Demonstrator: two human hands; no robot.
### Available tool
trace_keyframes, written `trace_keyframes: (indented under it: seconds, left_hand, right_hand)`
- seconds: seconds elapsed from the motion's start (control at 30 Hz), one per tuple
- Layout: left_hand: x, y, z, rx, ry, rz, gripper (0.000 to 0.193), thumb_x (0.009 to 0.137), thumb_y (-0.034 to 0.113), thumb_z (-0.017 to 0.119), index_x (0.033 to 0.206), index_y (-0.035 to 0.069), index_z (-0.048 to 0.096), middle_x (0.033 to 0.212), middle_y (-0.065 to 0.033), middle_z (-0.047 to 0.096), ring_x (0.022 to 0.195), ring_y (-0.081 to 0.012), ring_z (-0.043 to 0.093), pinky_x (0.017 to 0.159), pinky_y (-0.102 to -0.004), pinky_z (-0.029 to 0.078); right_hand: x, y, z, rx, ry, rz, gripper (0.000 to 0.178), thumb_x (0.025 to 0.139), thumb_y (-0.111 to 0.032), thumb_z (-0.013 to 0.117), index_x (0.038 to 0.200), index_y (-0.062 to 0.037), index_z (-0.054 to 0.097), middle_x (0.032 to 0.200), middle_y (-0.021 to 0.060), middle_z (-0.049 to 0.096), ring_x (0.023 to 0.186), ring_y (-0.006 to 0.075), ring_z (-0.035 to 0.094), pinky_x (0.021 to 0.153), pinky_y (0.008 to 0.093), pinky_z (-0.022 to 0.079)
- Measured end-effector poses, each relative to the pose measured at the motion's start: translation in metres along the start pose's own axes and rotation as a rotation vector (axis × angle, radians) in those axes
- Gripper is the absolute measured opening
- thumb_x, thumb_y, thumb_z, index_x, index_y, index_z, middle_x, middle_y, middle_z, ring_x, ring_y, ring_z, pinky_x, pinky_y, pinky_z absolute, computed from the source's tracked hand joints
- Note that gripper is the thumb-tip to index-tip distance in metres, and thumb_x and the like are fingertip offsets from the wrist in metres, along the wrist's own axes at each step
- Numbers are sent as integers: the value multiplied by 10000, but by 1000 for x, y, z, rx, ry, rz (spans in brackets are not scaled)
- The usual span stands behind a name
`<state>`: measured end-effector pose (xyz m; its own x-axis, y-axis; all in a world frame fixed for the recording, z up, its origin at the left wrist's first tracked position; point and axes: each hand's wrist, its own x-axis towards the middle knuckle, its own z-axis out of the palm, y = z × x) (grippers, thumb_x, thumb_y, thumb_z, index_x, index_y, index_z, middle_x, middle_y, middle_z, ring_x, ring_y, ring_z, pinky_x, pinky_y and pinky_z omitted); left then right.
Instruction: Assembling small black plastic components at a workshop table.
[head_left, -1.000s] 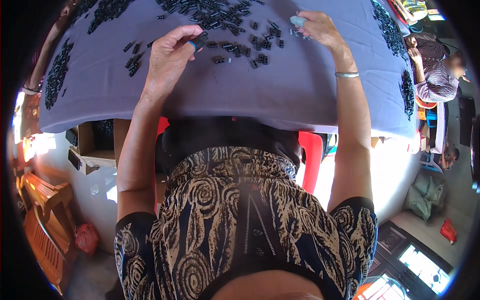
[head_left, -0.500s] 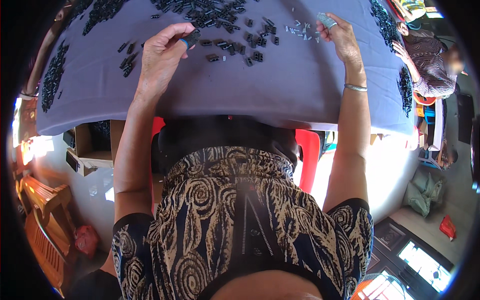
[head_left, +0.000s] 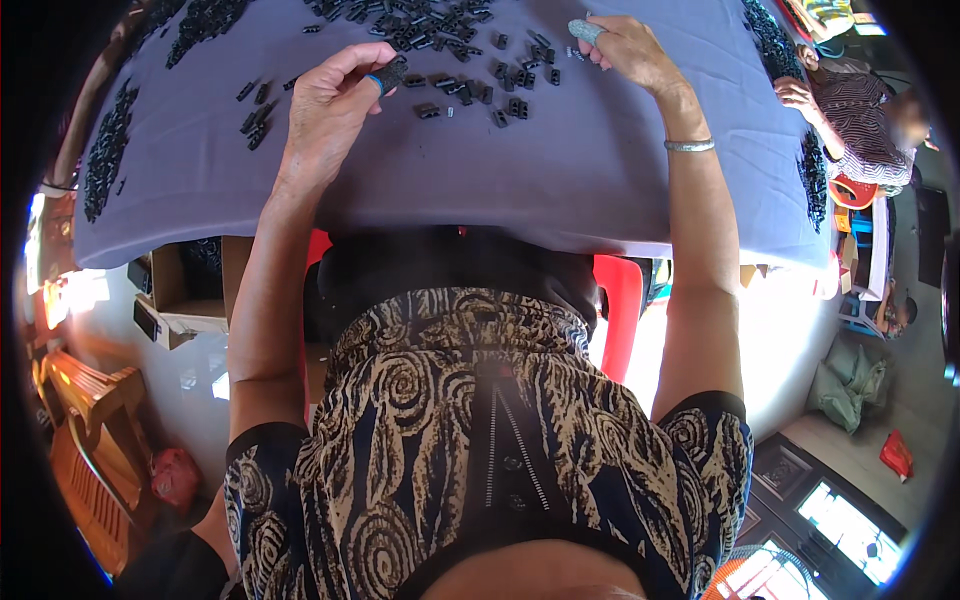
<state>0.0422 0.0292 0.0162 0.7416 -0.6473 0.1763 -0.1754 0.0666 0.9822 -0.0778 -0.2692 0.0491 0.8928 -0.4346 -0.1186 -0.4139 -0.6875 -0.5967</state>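
My left hand point(head_left: 330, 110) is over the cloth-covered table, left of the scattered black parts. Its thumb and fingers are pinched together, and the thumb wears a dark speckled finger cover point(head_left: 393, 74) with a blue rim. Whatever sits in that pinch is hidden. Farther right, my right hand point(head_left: 640, 60) has a pale grey-green cover point(head_left: 585, 32) on its thumb. Its fingers are drawn in beside the small clear pieces point(head_left: 575, 53), mostly hidden by the hand; I cannot make out what they grip. Small black rectangular parts point(head_left: 515, 75) lie between my hands.
A large heap of black parts point(head_left: 420, 25) lies at the table's far side, with more piles at its left point(head_left: 105, 150) and right edges. A person in a striped top point(head_left: 865, 130) sits on the right. A cardboard box point(head_left: 200, 285) stands below the table at left.
My right hand has moved left and slightly away from me, turning inward over the small clear pieces. My left hand has shifted slightly right. The other person's hand has moved a little.
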Motion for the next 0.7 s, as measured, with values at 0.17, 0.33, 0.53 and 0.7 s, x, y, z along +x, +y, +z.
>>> trace_keyframes:
  seconds: [0.17, 0.33, 0.53, 0.7]
  left_hand:
    - [-1, 2, 0, 0, 13, 2, 294, 807, -35, 487, 1042, 51, 640, 914, -4, 628, 765, -73, 584, 633, -202, 456]
    - [-1, 1, -2, 0, 20, -6, 288, 806, -27, 495, 1040, 55, 641, 908, -1, 627, 766, -71, 581, 642, -202, 459]
    - [3, -1, -2, 18, -30, -17, 284, 808, -21, 498, 1041, 54, 641, 914, -2, 627, 764, -67, 576, 645, -208, 459]
    - [0, -1, -2, -5, 32, -1, 285, 812, -23, 492, 1042, 53, 642, 926, -4, 628, 750, -68, 569, 638, -208, 455]
  right_hand:
    - [5, 7, -1, 59, 9, -44, 285, 868, -271, 479, 769, -44, 618, 685, -1, 567, 639, 81, 512, 595, 223, 438]
    - [-9, 40, -16, 207, 40, -35, 279, 878, -220, 445, 898, -7, 624, 748, 18, 595, 666, 87, 532, 584, 214, 424]
    - [-26, 52, -26, 412, 165, 22, 248, 871, -109, 415, 942, 14, 617, 772, 46, 605, 628, 69, 494, 554, 201, 402]
    - [-31, 62, -21, 346, 401, 6, 221, 842, -35, 437, 951, -5, 627, 789, 27, 610, 596, 32, 441, 518, 172, 366]
